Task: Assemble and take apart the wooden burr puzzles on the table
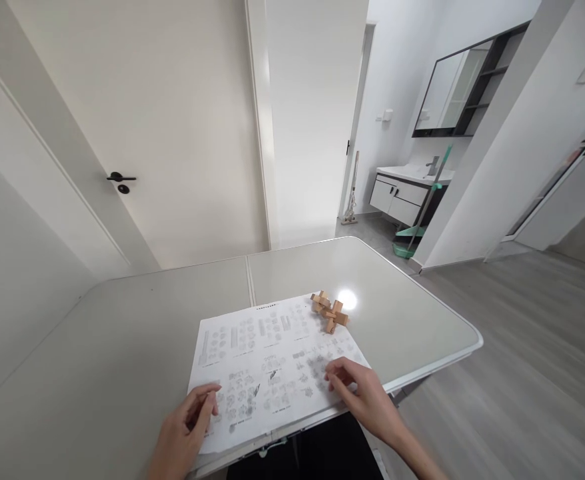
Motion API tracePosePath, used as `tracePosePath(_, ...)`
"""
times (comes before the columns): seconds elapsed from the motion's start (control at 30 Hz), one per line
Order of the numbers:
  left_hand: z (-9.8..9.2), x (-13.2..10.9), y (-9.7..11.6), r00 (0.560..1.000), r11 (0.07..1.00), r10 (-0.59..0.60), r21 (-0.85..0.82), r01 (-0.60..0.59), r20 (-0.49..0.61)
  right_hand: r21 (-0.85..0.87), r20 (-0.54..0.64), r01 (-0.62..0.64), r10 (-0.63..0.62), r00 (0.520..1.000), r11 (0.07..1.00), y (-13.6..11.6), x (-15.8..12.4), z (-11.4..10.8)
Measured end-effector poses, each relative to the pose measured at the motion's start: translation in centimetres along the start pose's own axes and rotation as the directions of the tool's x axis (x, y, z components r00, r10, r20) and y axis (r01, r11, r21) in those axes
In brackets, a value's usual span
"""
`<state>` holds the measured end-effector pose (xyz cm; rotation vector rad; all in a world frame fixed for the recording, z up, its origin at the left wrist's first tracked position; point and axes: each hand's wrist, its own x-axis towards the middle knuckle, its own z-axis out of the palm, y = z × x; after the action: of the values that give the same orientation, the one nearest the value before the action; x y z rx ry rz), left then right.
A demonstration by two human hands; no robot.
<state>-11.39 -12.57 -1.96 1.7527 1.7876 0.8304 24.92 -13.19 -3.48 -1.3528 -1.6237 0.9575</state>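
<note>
A large white sheet of paper (252, 387), printed with rows of small grey diagrams and text, lies at the table's near edge. My left hand (185, 427) rests at its lower left corner, fingers loosely curled, the thumb a little apart from the index finger, nothing seen in it. Over the sheet's right side is my right hand (362, 393), also loosely bent and without any visible object. Beyond it, on the sheet's upper right corner, sits a wooden interlocking puzzle (331, 315) of crossed blocks in light and darker brown. Neither hand touches the puzzle.
The pale grey table (137, 333) has a seam and a rounded right corner. Behind it stands a white door (172, 120) with a black handle. Farther right are a sink cabinet (400, 197), a mop (353, 193), and a green dustpan (405, 249) on the floor.
</note>
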Motion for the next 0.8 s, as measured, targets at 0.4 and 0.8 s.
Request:
tracePosePath(0.4, 0.1, -0.2, -0.6, 0.999, 1.0, -0.015, -0.01, 0.014, -0.04, 0.122, -0.063, -0.027, 0.035, 0.997, 0.992, 2.2, 1.4, 1.8)
tracePosePath(0.8, 0.5, 0.0, -2.0, 0.998, 0.999, -0.046, -0.005, 0.046, -0.04, -0.413, -0.237, 0.04, -0.15, 0.96, 0.91, -1.2, 6.2, -3.6)
